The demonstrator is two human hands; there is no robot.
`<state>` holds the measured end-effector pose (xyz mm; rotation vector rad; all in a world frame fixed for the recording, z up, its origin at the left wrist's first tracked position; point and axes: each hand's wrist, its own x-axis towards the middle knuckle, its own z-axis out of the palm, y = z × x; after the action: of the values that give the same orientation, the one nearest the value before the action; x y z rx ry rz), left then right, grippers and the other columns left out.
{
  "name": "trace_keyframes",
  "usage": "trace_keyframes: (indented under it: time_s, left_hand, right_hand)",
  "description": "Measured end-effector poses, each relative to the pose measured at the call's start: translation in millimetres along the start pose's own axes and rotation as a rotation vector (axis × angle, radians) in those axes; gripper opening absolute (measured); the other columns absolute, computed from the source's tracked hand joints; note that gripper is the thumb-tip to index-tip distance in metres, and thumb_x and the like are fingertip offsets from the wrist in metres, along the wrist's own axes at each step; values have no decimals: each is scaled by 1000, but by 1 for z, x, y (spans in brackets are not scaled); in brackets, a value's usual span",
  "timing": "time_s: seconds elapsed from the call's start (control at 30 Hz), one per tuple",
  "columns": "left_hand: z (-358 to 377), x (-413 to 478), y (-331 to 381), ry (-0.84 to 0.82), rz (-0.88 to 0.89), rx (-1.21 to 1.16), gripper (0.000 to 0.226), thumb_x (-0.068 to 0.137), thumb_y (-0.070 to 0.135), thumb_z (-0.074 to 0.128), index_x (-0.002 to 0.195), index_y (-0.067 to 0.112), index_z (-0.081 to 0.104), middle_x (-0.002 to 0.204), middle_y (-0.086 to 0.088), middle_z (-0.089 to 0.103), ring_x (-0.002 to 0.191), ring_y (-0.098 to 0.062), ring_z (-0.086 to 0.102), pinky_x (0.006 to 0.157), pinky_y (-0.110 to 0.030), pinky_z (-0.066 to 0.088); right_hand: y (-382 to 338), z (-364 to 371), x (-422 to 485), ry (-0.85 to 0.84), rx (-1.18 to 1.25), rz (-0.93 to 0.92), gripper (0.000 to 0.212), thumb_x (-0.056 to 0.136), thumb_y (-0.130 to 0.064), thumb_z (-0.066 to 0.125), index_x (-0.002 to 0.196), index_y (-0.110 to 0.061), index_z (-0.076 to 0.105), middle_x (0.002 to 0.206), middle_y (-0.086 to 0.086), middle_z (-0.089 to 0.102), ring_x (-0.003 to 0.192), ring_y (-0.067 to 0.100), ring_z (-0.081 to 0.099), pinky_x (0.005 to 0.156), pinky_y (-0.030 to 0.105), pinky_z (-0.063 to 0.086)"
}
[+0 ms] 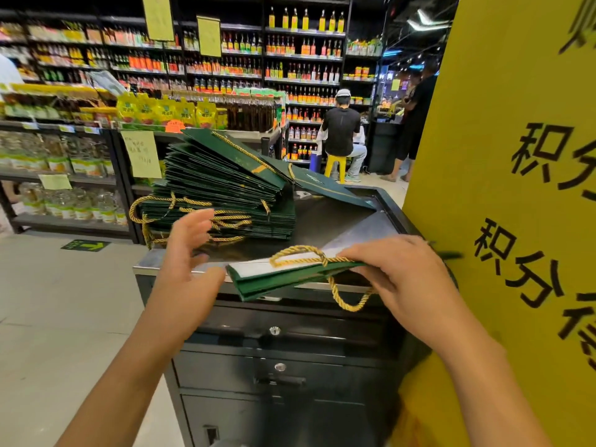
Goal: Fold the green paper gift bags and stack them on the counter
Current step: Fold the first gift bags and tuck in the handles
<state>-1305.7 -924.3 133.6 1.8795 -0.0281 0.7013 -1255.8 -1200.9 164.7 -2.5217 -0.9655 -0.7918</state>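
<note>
With right hand (409,279) pinching right end of flattened green bag (274,280) above counter (322,227) front edge, and left hand (190,250) spread empty just beside left end: press creases flat, tuck gold handle (351,306) inward, then square onto stack (225,201) at counter left edge.

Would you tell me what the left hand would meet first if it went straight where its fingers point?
Most likely the gold rope handles on the near side of the stack of folded green bags; the left hand points its open fingers there, depth unclear.
</note>
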Motion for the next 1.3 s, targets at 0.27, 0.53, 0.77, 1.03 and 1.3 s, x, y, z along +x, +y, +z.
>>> trace_keyframes:
  time_s: [0.27,0.53,0.77,1.03,1.3]
  left_hand:
    - [2,-2,16,-405,314,253,70,91,5,70,139,51,47,135,40,52,129,14,46,100,-2,36]
    - [19,-15,33,-139,175,107,40,100,28,54,89,65,61,65,14,64,60,-1,57,56,-10,41]
    - [44,-33,59,-233,-97,-408,25,99,1,53,118,13,64,95,9,79,88,-9,76,65,-17,59]
    - [108,-82,10,-307,-558,-868,43,93,13,58,136,17,50,120,-11,73,107,-36,72,78,-56,61]
    - [118,-102,-18,-430,-626,-782,48,89,30,59,136,21,49,119,-6,75,106,-32,73,87,-48,60]
  right_hand:
    - [-11,-20,24,348,-195,-122,24,89,-7,70,103,-27,75,109,-7,73,117,25,62,115,52,21]
    - [-21,-36,48,565,-160,15,98,75,-40,86,156,-21,34,167,20,13,155,41,4,124,54,-3]
    - [-21,-42,54,589,233,73,86,100,-51,56,162,-12,12,170,11,5,157,18,1,127,51,9]
    - [24,37,34,42,367,347,49,109,-46,26,156,-34,34,165,-7,27,155,9,14,128,44,8]
    - [47,85,21,-281,322,362,45,107,-49,33,145,-34,53,161,-5,37,154,13,21,125,41,10]
